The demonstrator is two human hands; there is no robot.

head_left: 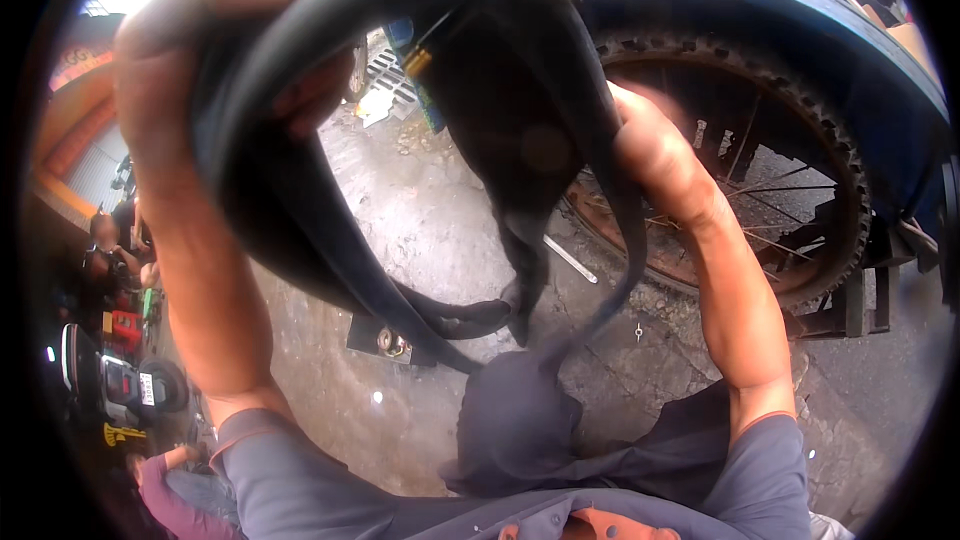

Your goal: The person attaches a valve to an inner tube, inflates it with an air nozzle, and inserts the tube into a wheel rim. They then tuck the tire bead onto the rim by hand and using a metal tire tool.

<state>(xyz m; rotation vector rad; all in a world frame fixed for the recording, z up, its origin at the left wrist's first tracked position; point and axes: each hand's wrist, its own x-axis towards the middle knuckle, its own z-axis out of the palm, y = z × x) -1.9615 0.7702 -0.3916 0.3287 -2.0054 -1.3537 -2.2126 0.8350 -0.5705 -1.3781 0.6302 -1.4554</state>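
Note:
A black rubber inner tube [565, 50] hangs in loose loops, close in front of me. A brass valve stem [418, 61] shows on its far side. My left hand [160, 65] is wrapped round the tube at the upper left, with the thumb over the top. On the other side, my right hand [655, 148] is closed on the tube, its fingers partly hidden and a little blurred. The tube's lower folds hang above my knee [515, 405].
At the right, a spoked wheel [850, 155] with a knobby tyre and rusty rim rests beside a dark blue panel [800, 35]. A thin metal bar [570, 259] and a small metal piece [639, 332] lie on the concrete. People and a motorcycle [125, 380] are at the left.

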